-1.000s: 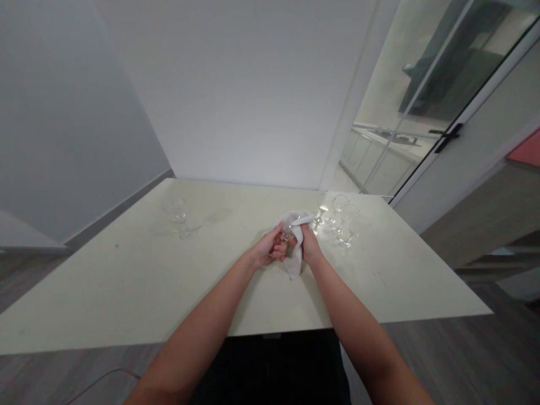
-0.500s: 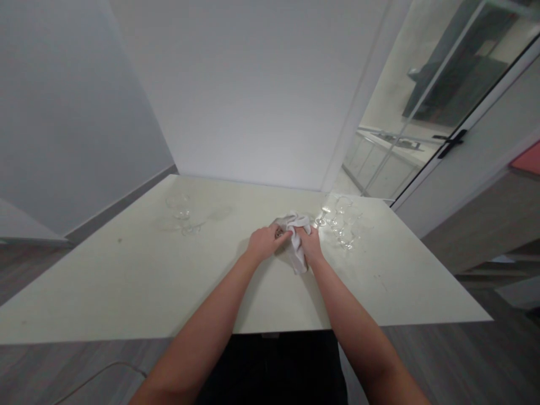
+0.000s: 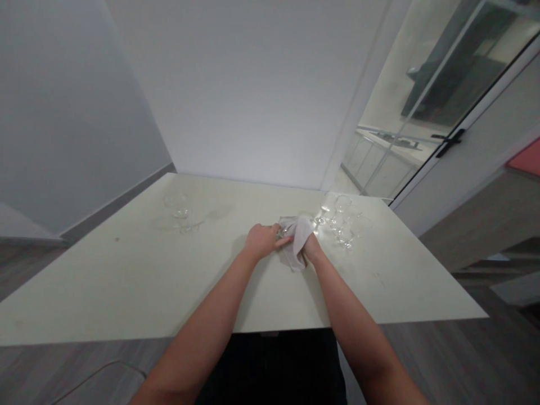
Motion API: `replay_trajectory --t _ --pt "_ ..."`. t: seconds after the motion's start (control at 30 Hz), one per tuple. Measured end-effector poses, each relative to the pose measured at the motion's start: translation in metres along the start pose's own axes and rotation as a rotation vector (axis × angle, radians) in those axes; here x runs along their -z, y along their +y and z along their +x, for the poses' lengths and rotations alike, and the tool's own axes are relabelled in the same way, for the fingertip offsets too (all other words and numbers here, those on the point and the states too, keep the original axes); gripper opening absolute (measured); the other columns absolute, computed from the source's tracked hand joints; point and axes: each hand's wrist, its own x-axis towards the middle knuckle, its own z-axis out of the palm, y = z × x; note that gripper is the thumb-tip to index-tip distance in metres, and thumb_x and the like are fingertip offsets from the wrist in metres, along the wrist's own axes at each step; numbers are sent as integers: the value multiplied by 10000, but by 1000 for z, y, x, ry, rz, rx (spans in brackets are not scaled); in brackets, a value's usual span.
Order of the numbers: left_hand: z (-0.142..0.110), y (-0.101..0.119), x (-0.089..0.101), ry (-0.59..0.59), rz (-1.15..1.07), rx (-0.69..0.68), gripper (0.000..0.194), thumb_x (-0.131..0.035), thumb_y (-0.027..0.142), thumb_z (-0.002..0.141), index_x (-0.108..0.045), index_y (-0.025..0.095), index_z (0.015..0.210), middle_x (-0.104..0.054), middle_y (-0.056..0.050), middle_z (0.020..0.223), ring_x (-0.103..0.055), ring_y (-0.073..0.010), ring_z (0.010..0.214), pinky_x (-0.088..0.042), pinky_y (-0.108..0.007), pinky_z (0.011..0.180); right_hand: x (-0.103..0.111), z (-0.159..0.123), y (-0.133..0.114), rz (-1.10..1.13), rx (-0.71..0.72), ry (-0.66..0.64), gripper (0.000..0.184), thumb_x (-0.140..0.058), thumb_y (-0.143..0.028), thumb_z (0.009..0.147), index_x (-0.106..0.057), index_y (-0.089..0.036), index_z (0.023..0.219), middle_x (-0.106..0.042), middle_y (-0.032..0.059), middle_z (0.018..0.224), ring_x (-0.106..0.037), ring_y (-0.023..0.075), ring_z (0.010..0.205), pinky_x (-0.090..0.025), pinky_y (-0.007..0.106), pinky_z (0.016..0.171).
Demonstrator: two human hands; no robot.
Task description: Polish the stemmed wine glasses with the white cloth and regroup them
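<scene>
My left hand (image 3: 262, 241) is closed around a clear stemmed glass (image 3: 285, 229) held over the middle of the pale table (image 3: 126, 281). My right hand (image 3: 311, 247) grips a white cloth (image 3: 298, 241) that is wrapped over the glass; most of this hand's fingers are hidden under the cloth. The two hands meet at the glass, a little above the tabletop. Much of the glass is covered by cloth and fingers.
Several clear glasses (image 3: 342, 220) stand in a cluster at the table's far right, close to my right hand. Two more glasses (image 3: 180, 209) stand at the far left. A white wall lies behind the table, and a glass door (image 3: 422, 112) at the right.
The hands have shifted slightly away from me over the table. The cloth, which hung below the hands, now lies bunched over the glass and my right hand.
</scene>
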Motion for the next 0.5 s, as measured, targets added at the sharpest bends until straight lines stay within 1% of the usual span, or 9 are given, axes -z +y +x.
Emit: replay_trajectory --t 0.13,0.2,0.27,0.4,0.5 --pt "0 1 0 42 -18 7 625 -330 691 868 -613 158 1031 -691 -127 797 -662 -285 787 -415 -340 726 -4 -5 -10 224 -112 -99 651 -383 -748 771 -680 -185 907 -713 57 790 -658 243 875 -518 364 802" --pt "0 0 0 53 -18 6 629 -330 692 867 -612 156 1035 -692 -128 805 -662 -285 782 -416 -340 720 -5 -7 -12 274 -128 -131 748 -292 -787 770 -677 -175 963 -721 78 829 -657 262 925 -515 397 829" --pt "0 0 0 58 -13 6 635 -324 689 870 -616 150 1034 -693 -133 809 -662 -288 777 -419 -344 717 -6 -8 -10 297 -117 -117 789 -256 -802 765 -672 -173 999 -725 88 861 -653 269 959 -509 409 848" --pt "0 0 0 44 -2 24 622 -338 680 873 -627 151 1027 -696 -139 836 -661 -289 783 -424 -350 722 -11 -6 -3 255 -58 -36 763 -265 -802 762 -678 -192 962 -727 77 837 -664 249 940 -519 369 827" --pt "0 2 2 9 -8 29 622 -350 682 867 -631 149 1023 -693 -143 849 -659 -286 799 -424 -348 739 -9 -2 0 69 -10 39 750 -289 -819 735 -688 -195 856 -714 65 739 -680 229 856 -535 318 755"
